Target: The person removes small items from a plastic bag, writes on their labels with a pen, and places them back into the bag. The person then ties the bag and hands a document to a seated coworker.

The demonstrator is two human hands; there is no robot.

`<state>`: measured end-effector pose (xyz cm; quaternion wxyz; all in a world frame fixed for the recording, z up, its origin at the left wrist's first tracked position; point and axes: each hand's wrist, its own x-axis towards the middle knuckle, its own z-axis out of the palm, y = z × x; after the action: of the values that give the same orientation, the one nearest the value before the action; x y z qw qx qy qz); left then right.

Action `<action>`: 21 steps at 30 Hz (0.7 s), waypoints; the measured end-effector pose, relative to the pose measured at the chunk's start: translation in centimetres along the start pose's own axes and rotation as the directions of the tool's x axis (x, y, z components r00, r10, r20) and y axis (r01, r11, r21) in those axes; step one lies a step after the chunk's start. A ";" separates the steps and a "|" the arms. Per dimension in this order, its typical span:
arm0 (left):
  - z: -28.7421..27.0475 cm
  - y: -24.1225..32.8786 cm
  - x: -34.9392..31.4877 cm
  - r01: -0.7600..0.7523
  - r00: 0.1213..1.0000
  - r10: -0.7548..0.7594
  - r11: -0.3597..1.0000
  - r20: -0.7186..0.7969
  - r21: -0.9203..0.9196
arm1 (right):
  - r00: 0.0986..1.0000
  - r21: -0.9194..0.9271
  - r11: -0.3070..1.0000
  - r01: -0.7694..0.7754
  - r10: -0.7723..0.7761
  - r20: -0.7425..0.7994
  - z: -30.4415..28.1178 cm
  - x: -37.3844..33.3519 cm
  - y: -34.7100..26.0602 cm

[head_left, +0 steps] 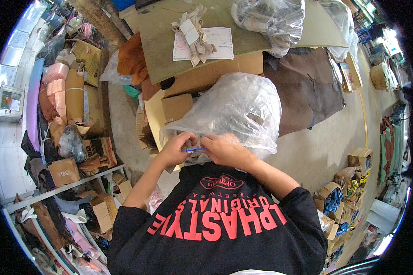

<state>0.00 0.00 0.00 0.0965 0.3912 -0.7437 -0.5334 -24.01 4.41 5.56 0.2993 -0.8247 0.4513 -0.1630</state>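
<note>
A large clear plastic bag (234, 105) lies bunched in front of me, with its near edge at my fingers. My left hand (175, 150) is closed, fingertips pinching that edge. Close beside it, my right hand (227, 149) is also closed on the bag, knuckles up. A slim blue pen (195, 149) lies crosswise between both hands; which one grips it I cannot tell. Under the bag, partly hidden, stands an open cardboard box (176, 106). What the bag contains is blurred by its folds.
Beyond the box is a greenish table (160, 34) with a paper sheet (225, 41), a bundle of beige strips (197, 39) and another plastic bag (275, 20). Dark brown leather sheets (303, 87) lie to the right. A metal-framed rack (64, 189) and cartons crowd the left.
</note>
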 end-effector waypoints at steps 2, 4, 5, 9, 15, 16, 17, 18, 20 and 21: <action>-0.1 1.1 -0.7 -0.098 0.991 0.113 0.980 -0.077 0.172 | 0.999 0.023 0.999 -0.040 0.040 0.023 -0.1 -0.2 -0.4; -0.6 1.5 -0.4 -0.107 0.992 0.119 0.971 -0.045 0.216 | 0.999 0.045 0.998 -0.036 0.035 0.017 -0.1 0.2 -0.6; -0.8 1.6 0.0 -0.107 0.993 0.117 0.963 -0.024 0.246 | 0.999 0.049 0.998 -0.036 0.035 0.012 -0.3 0.3 -0.4; -1.6 1.2 0.0 -0.174 0.985 0.168 0.960 0.045 0.219 | 0.999 0.002 1.000 0.031 -0.031 0.021 0.1 0.5 -0.5; -1.2 -1.5 0.5 -0.143 0.986 0.151 0.984 0.069 -0.105 | 0.994 -0.073 0.995 0.063 -0.056 0.094 0.7 0.2 0.2; -0.5 -2.0 0.6 -0.127 0.989 0.138 0.975 0.050 -0.182 | 0.994 -0.051 0.997 0.058 -0.053 0.095 0.7 0.1 0.3; 0.1 -2.5 0.7 -0.112 0.991 0.125 0.960 0.038 -0.258 | 0.993 -0.039 0.999 0.038 -0.033 0.112 0.6 0.2 0.3; 0.7 -2.9 0.9 -0.040 0.998 0.056 0.937 0.034 -0.347 | 0.993 -0.041 0.999 0.017 -0.012 0.118 0.6 0.3 0.4; 1.8 -3.1 0.8 0.153 0.988 -0.141 0.855 0.063 -0.496 | 0.981 -0.066 0.996 -0.064 0.075 0.181 0.5 0.5 0.4; 2.1 -3.0 0.5 0.065 0.996 -0.081 0.927 -0.028 -0.370 | 0.980 -0.058 0.997 -0.054 0.064 0.188 0.2 0.5 0.5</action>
<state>-0.10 0.76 -3.57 0.1642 0.4050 -0.6129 -0.6583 -23.95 3.81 5.08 0.3237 -0.8304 0.4491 -0.0628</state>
